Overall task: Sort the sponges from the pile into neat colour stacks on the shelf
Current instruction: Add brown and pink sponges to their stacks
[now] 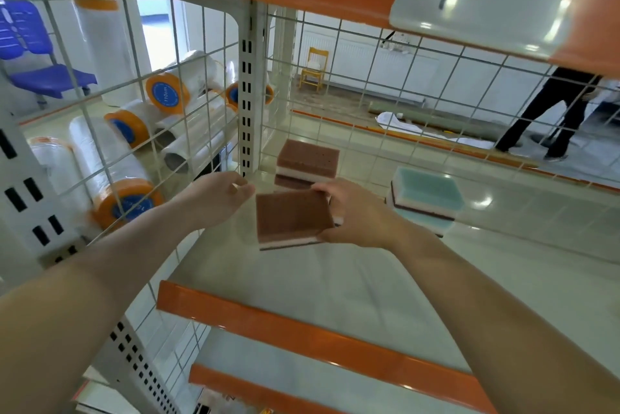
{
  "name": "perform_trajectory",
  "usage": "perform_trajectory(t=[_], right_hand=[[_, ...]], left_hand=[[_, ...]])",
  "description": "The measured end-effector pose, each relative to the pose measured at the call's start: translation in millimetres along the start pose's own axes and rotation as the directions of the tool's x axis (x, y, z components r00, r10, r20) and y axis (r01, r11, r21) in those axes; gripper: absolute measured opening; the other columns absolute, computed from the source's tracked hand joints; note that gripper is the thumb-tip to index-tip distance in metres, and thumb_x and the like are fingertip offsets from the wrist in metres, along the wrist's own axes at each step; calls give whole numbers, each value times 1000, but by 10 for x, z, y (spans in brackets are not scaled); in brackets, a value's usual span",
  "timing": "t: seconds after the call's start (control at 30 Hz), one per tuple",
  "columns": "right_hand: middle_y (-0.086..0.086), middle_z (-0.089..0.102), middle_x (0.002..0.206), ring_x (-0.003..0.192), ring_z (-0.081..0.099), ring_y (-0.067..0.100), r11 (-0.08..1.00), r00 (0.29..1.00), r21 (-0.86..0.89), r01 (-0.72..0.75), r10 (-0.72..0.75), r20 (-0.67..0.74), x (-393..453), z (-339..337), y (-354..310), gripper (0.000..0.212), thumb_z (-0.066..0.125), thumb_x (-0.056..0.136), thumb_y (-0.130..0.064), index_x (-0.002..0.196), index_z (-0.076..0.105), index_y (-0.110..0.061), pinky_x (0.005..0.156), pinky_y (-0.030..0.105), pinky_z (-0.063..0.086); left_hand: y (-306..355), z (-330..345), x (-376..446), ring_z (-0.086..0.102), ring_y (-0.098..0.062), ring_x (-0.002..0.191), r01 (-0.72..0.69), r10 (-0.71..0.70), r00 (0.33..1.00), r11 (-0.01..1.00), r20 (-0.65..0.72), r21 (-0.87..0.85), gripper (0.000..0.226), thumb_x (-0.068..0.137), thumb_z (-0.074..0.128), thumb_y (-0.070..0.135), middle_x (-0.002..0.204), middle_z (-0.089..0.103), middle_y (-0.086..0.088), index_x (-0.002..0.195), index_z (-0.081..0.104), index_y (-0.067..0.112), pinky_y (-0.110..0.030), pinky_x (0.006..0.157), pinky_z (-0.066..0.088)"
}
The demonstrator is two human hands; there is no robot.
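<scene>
Head view: your right hand (355, 212) fingers are gripping a flat brown sponge (292, 217), porous-topped with a white layer, above the glossy shelf (335, 279); your left hand (214, 200) is hovering relaxed, empty.

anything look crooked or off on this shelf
Nothing is spilled or damaged. The brown stack at the back corner and the teal stack to its right sit slightly turned against the shelf edge, not squared to it. The right hand holds a brown sponge not yet placed; the left hand is empty.
</scene>
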State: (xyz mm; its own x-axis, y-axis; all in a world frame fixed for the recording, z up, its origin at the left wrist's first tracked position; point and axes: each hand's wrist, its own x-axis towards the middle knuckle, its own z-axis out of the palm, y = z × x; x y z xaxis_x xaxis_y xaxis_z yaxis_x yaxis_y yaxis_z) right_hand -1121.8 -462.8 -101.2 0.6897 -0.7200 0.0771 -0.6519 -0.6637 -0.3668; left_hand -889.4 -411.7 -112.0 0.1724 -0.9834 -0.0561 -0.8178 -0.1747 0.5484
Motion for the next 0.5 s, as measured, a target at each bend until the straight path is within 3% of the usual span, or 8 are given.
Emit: perform_trajectory(t=[0.13,0.23,0.33,0.4,0.5], right_hand=[[2,49,126,116,46,14,999,995,-15,-38,36,-97,66,-169,39,72,76,73,-27,137,44,-20,88,17,30],[3,48,126,113,45,13,997,988,32,-71,75,-137,138,-334,28,68,75,75,-26,136,45,-17,92,20,33],[3,49,125,114,47,15,994,974,63,-88,99,-203,228,-458,34,70,76,74,-28,136,44,-16,98,28,38],[3,51,122,113,48,17,993,966,61,-103,114,-233,284,-515,79,66,77,74,-30,132,48,-17,95,28,38],[6,55,119,110,50,20,994,963,38,-103,110,-246,333,-573,141,59,77,73,-33,125,54,-17,90,28,39]], left_hand=[[34,-32,-9,55,-18,84,58,-42,986,994,-158,95,35,99,37,36,97,57,-3,118,56,13,-31,73,47],[66,1,-31,56,-19,80,45,15,960,977,-280,209,33,99,35,36,102,61,-7,117,55,16,-32,66,49],[109,-2,3,55,-21,79,-35,110,946,969,-305,243,33,98,36,36,108,60,-11,117,53,15,-32,63,47],[164,-36,22,57,-28,92,-90,165,938,965,-304,244,36,98,38,34,117,57,-15,126,49,13,-35,72,47],[237,-85,43,49,-32,118,-118,195,936,958,-292,260,47,98,41,33,134,49,-14,142,35,15,-44,97,42]])
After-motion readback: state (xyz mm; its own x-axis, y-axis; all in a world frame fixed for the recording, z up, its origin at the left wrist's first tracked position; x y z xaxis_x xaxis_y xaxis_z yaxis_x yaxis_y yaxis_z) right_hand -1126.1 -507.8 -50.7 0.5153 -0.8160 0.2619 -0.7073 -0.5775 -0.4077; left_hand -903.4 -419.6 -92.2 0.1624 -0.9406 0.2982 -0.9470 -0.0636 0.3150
